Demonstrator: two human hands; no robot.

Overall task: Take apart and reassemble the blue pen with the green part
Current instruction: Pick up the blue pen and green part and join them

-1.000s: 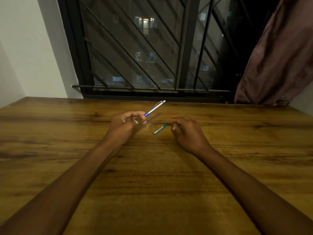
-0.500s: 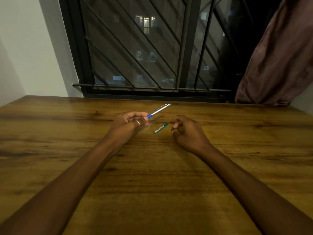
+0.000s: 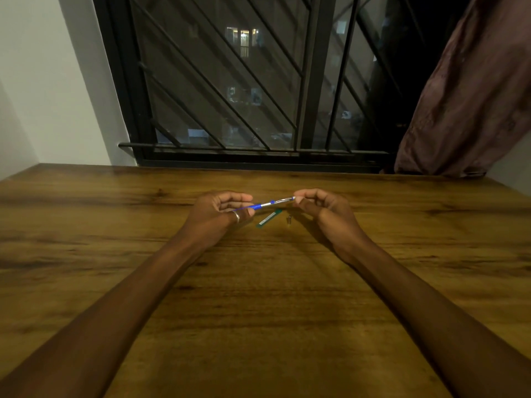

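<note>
Gripping the slim blue-and-silver pen (image 3: 263, 206) at both ends, the hands hold it just above the brown wood-grain table (image 3: 258, 297): the left hand (image 3: 218, 214), a silver ring (image 3: 236, 217) on one finger, curls round the blue end, and the right hand (image 3: 324, 209) pinches the silver tip. Below the pen, the small green part (image 3: 267, 218) lies flat on the wood, with a tiny metal piece (image 3: 289, 220) just beside it.

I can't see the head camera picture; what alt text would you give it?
Two bare hands hold a blue and silver pen above a wooden table, the left hand gripping its blue end and the right hand pinching its silver end. Under it on the table lie a green part and a small metal piece.
</note>
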